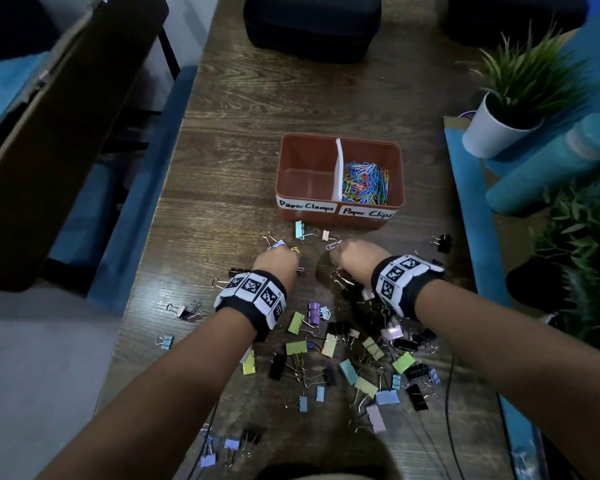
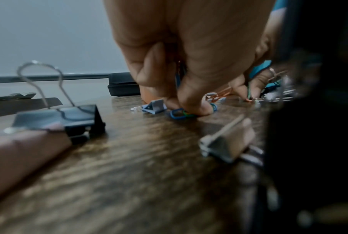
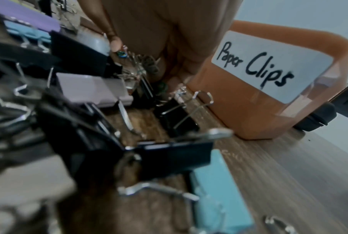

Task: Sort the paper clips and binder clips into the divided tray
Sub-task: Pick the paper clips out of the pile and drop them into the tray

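Both hands are down on the wooden table [image 1: 243,161] just in front of the tray [image 1: 340,216], knuckles up, so the head view hides most of the fingers. The left hand [image 1: 276,263] has its fingertips [image 2: 195,109] curled and pinched down on a couple of paper clips [image 2: 179,113], blue and green, flat on the wood, with a small blue binder clip [image 2: 154,106] just beside them. The right hand [image 1: 355,259] is curled too, with wire clips bunched at its fingers, but the wrist shot is too blurry there, so whether it's actually gripping anything, can't tell. The tray is divided by a white wall: the right half, labelled "Paper Clips" [image 3: 267,63], holds a heap of coloured clips [image 1: 366,183], and the left half, labelled "Paper Clamps" [image 1: 307,205], looks bare. Binder clips are all over the place: a big scatter [image 1: 354,358] under and between the forearms, a black one [image 1: 444,242] off right, a teal one [image 1: 299,229] right by the tray front. Those crowd both wrists pretty tight. A potted plant [image 1: 506,109] sits far right and a dark case [image 1: 312,26] at the far end.
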Demonstrator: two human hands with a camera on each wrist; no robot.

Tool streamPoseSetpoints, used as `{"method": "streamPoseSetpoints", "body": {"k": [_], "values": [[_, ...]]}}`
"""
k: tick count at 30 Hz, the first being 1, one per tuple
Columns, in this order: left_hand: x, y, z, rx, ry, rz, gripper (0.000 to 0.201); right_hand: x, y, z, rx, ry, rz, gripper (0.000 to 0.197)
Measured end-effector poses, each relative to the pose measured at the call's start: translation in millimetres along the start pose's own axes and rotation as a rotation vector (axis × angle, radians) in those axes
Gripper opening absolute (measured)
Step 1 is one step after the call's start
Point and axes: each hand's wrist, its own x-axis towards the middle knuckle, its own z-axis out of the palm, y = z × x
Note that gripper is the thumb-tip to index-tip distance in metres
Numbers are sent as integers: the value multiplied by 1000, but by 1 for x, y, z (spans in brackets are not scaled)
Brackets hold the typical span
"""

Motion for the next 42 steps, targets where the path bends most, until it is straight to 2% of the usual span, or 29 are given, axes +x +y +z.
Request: {"method": "streamPoseSetpoints", "body": {"k": [5,8,10,12,14,15,17,20,22,24,26,27,29,30,31,32,34,36,38,40,42], "values": [[-2,1,-4,-12,-29,28,19,-12,-6,13,9,-46,52,31],[-7,-2,-8,-198,-15,-45,17,-18,-2,11,138,-45,116,25],[-11,-3,-21,-394,52,-111,16,-23,4,1,413,139,208,18],[-10,1,-47,-526,175,-113,15,-26,16,-21,704,412,286,21],[-4,9,-79,-592,325,-87,15,-20,34,-49,816,659,336,18],[1,15,-96,-617,379,-77,16,-14,44,-62,802,734,364,13],[19,28,-125,-616,418,-74,20,1,59,-82,696,764,445,8],[54,49,-154,-523,383,-72,30,21,76,-89,612,661,505,15],[76,59,-162,-450,345,-67,28,25,80,-85,587,585,500,25],[89,67,-164,-393,304,-48,30,21,82,-78,623,591,483,33],[96,70,-158,-372,278,-21,46,10,82,-68,779,680,468,34],[97,71,-153,-382,284,9,50,2,80,-63,808,777,460,29],[89,70,-144,-375,305,103,45,-17,69,-51,698,973,419,11],[84,69,-141,-360,292,158,43,-25,61,-45,648,1010,342,4],[76,65,-137,-340,281,221,43,-29,54,-38,601,1000,234,2],[67,60,-133,-320,284,274,42,-28,49,-30,544,924,122,4],[49,44,-120,-315,353,330,40,-19,40,-17,418,615,-16,6],[27,26,-98,-319,473,301,35,-5,34,-7,255,282,-34,22],[-2,11,-74,-283,529,233,29,6,27,-3,134,160,-33,32],[-29,-2,-46,-248,466,198,23,12,24,-1,94,118,-37,33],[-54,-10,-16,-257,283,157,23,15,23,1,111,55,-15,24]]}}
